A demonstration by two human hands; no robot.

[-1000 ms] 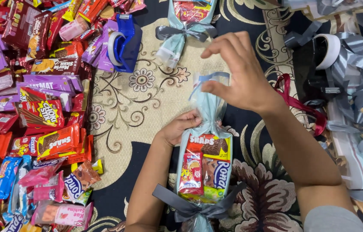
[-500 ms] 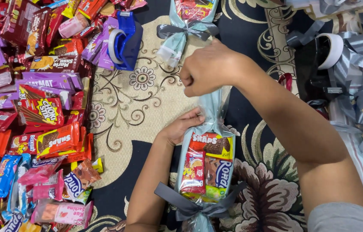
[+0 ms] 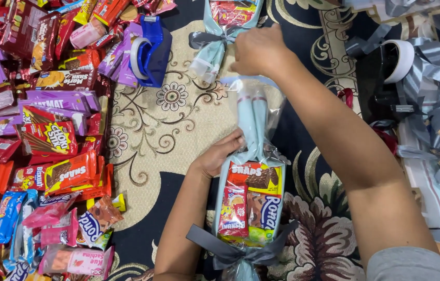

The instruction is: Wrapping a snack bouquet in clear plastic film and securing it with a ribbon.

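A clear cellophane gift bag (image 3: 251,203) packed with colourful snack packets lies on the patterned carpet, tied at its near end with a grey ribbon bow (image 3: 230,252). My left hand (image 3: 220,156) grips the bag's neck just above the snacks. My right hand (image 3: 259,49) is closed on the far open end of the bag, pulling the pale blue and clear wrapping (image 3: 254,112) taut away from me.
A heap of snack packets (image 3: 38,130) covers the left side. A blue tape dispenser (image 3: 150,49) stands at the top left of centre. Another wrapped, ribboned bag (image 3: 222,31) lies beyond my right hand. Grey ribbon rolls and loops (image 3: 428,78) fill the right.
My right hand has closed on the bag's far end and moved further away, stretching the wrapping out long. My left hand has stayed at the bag's neck.
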